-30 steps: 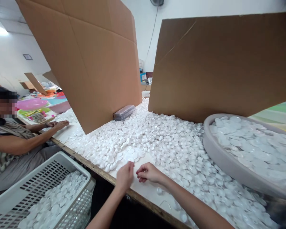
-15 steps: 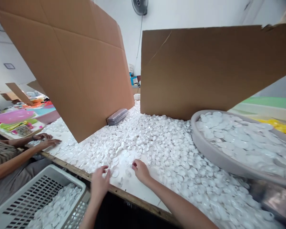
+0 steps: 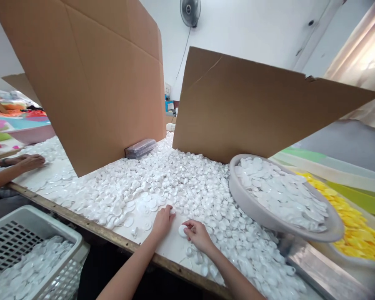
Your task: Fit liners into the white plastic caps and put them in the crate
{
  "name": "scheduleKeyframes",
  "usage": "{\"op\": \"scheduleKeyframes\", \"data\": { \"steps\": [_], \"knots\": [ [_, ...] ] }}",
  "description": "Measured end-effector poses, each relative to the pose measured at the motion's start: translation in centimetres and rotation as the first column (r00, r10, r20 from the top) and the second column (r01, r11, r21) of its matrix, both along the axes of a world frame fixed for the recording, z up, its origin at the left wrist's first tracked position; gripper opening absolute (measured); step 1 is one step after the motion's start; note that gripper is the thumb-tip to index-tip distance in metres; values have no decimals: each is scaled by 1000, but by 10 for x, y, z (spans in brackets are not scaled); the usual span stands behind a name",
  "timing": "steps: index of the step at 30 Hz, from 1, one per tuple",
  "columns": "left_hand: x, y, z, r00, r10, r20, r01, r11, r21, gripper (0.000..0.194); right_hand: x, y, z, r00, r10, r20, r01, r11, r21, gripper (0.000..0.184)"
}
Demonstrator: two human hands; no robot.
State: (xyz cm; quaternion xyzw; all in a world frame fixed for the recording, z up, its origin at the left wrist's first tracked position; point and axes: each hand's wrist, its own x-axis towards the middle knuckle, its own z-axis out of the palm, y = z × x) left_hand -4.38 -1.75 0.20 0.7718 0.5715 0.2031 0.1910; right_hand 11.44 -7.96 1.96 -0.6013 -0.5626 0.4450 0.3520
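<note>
A deep layer of small white plastic caps point(image 3: 187, 187) covers the table. My left hand point(image 3: 162, 222) rests on the table at the near edge of the pile, its fingers curled over some caps. Right beside it, my right hand point(image 3: 198, 235) pinches a single white cap point(image 3: 182, 230) between thumb and fingers. The two hands are almost touching. A round grey basin point(image 3: 256, 210) heaped with flat white discs sits tilted to the right of my hands.
Two tall cardboard sheets point(image 3: 90, 79) stand behind the pile, with a clear plastic box point(image 3: 140, 148) at their foot. A white slotted basket point(image 3: 21, 254) with caps stands lower left. Another person's hand point(image 3: 28, 161) rests at far left. Yellow pieces point(image 3: 356, 225) fill a tray at right.
The view has swung to the right. My hands have come together again on the bare patch of table, and my right hand has picked up one white cap.
</note>
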Motion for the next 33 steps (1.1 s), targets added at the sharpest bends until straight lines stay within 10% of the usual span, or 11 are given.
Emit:
{"op": "scheduleKeyframes", "data": {
  "steps": [12,23,29,33],
  "knots": [
    [-15,-12,-11,943,13,331,17,996,-87,48,-31,61,-14,994,66,90,-54,990,-134,17],
    [-26,-3,2,917,-73,393,191,944,-269,43,-37,75,3,956,290,46,-217,804,-554,10],
    [0,6,11,977,203,-65,-209,971,-116,30,-40,65,-10,952,307,-4,-263,811,-523,6],
    [14,-1,7,953,239,-185,-237,971,35,24,-32,68,-9,931,304,-201,-363,719,-593,14]
  ]
}}
